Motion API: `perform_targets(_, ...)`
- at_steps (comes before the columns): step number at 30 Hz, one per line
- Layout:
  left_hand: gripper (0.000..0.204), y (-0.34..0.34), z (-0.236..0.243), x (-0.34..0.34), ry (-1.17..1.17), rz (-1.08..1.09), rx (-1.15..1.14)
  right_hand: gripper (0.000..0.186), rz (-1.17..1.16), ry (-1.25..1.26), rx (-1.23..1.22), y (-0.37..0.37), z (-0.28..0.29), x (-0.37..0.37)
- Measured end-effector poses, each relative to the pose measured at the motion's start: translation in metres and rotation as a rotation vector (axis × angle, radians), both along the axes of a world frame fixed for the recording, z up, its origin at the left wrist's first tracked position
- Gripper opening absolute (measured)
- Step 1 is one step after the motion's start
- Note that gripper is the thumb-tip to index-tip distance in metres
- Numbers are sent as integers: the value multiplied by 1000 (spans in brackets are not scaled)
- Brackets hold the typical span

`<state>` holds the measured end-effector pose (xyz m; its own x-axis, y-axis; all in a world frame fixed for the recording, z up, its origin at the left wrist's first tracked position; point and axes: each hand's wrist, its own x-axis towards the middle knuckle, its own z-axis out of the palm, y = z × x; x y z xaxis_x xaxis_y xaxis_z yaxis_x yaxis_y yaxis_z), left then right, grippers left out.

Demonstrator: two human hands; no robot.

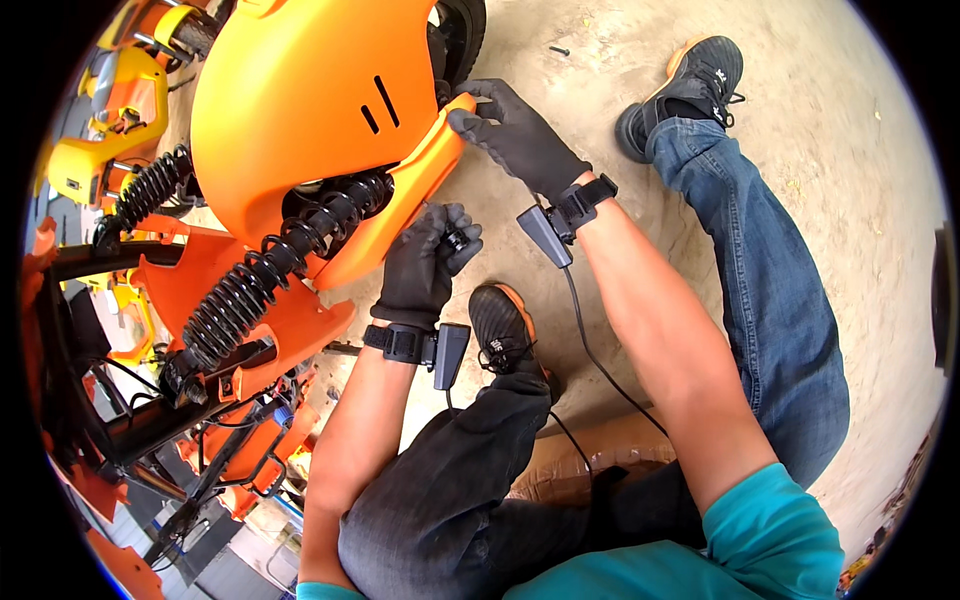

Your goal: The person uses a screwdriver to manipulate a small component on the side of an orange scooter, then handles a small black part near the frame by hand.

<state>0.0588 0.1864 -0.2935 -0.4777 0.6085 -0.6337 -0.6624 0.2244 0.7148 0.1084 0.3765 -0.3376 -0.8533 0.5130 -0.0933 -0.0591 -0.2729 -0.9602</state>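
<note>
An orange plastic body panel (pixel 405 215) runs along the lower edge of a large orange fender (pixel 300 90). Its upper end is pinched by my right hand (pixel 520 140), gloved in black, between thumb and fingers. Below that, my left hand (pixel 418 268), also in a black glove, is curled closed around small black pieces (pixel 455 239). They look like screws, but the fingers partly cover them. Close to the left hand, a black coil-spring shock absorber (pixel 245 285) slants into the fender's opening.
A second coil-spring shock absorber (pixel 150 190) and a yellow body part (pixel 110 140) are at the far left. A black frame (pixel 110 430) stands at lower left. One loose bolt (pixel 559 50) lies on the concrete floor (pixel 820 130). Cables (pixel 590 340) hang from both wrist devices.
</note>
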Motion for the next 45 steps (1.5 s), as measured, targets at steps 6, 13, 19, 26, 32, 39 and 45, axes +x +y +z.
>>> perform_targets(6,29,1,0,0,-10,-11,26,44,-80,-95,-32,0,-1,8)
perform_targets(13,31,-10,-16,-2,86,18,74,57,394,-353,-413,-71,1,63)
perform_targets(19,36,-5,-9,-5,185,-164,39,44,174,-96,-1038,-107,16,63)
perform_targets(26,26,-10,-12,-9,1171,-674,-115,22,-329,-202,44,-134,-2,47)
perform_targets(32,30,-3,-20,-8,40,-60,15,42,87,-54,-950,-105,9,74)
perform_targets(39,27,-3,-15,-10,20,-76,96,40,-79,-42,-624,-120,-1,54)
perform_targets(45,23,-5,-23,-8,52,26,43,15,-227,-15,-275,-142,-13,47)
